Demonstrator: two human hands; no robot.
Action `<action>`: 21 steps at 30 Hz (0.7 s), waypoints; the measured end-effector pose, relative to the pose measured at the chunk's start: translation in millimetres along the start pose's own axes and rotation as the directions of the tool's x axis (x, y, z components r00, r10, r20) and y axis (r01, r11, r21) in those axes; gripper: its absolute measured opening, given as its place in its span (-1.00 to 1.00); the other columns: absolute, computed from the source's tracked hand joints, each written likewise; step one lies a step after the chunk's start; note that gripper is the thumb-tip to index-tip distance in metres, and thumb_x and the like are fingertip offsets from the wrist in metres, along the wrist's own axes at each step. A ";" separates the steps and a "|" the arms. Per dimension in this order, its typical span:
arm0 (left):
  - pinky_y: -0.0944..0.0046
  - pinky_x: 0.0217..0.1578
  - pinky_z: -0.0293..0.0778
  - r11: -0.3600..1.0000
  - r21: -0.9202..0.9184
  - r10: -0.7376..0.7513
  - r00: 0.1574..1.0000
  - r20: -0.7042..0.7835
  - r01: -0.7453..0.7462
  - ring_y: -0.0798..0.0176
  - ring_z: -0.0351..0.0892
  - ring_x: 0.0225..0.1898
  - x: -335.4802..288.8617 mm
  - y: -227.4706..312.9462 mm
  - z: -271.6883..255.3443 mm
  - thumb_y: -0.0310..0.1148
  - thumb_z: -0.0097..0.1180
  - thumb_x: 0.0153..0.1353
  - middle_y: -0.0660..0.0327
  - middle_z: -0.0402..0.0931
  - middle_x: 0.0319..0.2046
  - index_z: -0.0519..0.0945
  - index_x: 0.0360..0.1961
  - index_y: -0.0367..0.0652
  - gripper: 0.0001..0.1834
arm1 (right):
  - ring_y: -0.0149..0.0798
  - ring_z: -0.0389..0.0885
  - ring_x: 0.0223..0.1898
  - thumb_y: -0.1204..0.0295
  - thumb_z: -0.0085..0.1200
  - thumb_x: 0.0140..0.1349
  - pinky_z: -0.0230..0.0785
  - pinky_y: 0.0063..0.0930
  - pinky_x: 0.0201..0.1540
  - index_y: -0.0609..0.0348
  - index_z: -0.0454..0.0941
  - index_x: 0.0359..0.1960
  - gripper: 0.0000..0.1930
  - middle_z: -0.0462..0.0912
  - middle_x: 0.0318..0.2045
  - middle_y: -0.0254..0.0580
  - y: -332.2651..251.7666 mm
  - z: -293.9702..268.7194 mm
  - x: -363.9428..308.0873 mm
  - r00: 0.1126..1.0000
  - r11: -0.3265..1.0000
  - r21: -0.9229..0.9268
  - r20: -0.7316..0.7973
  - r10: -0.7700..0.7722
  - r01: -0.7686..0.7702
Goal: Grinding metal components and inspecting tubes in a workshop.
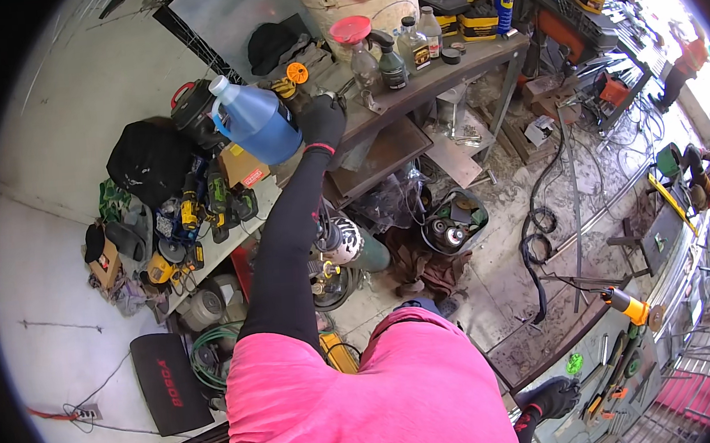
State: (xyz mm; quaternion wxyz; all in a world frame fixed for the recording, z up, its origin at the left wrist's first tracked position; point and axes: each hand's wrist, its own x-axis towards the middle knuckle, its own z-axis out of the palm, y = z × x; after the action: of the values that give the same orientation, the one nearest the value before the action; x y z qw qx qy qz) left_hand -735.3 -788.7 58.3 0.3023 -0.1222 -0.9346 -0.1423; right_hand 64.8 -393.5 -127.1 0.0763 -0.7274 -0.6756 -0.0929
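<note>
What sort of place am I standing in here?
Probably a metalworking or repair workshop. A yellow angle grinder sits over on the right, what looks like a gas cylinder is near the workbench, and cordless power tools are piled on the left.

1 head-worn fisheye looks down, pink shirt (359,402) nearest.

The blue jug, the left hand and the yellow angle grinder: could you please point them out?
Blue jug (259,123), head view: side of its body.
Left hand (323,124), head view: its gloved back.
Yellow angle grinder (628,307), head view: its main housing.
</note>
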 end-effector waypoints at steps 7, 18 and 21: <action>-0.14 -0.01 0.54 0.980 0.165 0.109 0.993 0.039 -0.114 -0.11 0.72 -0.04 1.0 11.5 -37.3 0.00 0.34 0.28 0.04 0.73 -0.10 0.80 -0.18 -0.02 -0.67 | 0.11 0.57 0.33 0.03 -0.01 0.52 0.43 0.07 0.35 -0.07 0.57 0.43 -0.45 0.61 0.38 -0.04 -2.2 -3.1 1.0 0.999 1.000 -0.028 0.032 0.013 -0.013; -0.15 -0.05 0.59 0.934 0.351 0.032 0.994 0.105 -0.067 -0.15 0.76 -0.05 5.6 21.9 -30.1 0.05 0.30 0.29 -0.02 0.75 -0.14 0.82 -0.10 -0.16 -0.53 | 0.18 0.51 0.42 0.03 -0.02 0.53 0.39 0.10 0.41 0.05 0.52 0.47 -0.40 0.52 0.48 0.05 -0.6 -0.9 2.0 0.997 0.999 -0.012 0.072 0.040 -0.039; -0.20 -0.08 0.59 0.995 0.070 0.065 0.994 0.082 -0.071 -0.22 0.76 -0.09 5.1 13.1 -40.8 -0.13 0.24 0.35 -0.07 0.73 -0.14 0.79 -0.02 -0.11 -0.65 | 0.20 0.50 0.43 0.01 -0.04 0.53 0.37 0.11 0.43 0.04 0.53 0.47 -0.40 0.52 0.48 0.07 1.9 -0.3 0.5 0.999 0.999 0.027 0.032 0.019 -0.020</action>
State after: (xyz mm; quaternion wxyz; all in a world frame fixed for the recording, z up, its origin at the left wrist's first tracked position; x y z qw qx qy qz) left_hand -713.6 -789.6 95.5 0.2736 -0.1486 -0.9458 -0.0929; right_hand 66.7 -393.2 -126.7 0.0763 -0.7344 -0.6706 -0.0715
